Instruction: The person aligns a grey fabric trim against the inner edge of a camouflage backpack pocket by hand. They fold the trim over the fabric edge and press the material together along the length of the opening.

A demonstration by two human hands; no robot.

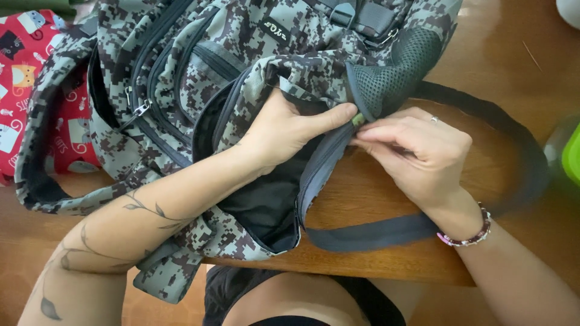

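Note:
A grey and brown camouflage backpack (199, 54) lies on a wooden table (386, 253), its main compartment unzipped with a black lining (266, 202) showing. My left hand (290, 130) holds the fabric at the edge of that opening, thumb stretched toward the right. My right hand (417, 151) pinches something small at the zipper's end, just under a black mesh side pocket (393, 69); the fingers hide the piece itself. A grey zipper band (362, 232) loops below my right wrist. The two hands almost touch.
A red fabric item with cartoon cat prints (24, 78) lies at the far left, partly under the backpack. A bright green object (571, 160) shows at the right edge. The table's front edge runs just above my lap.

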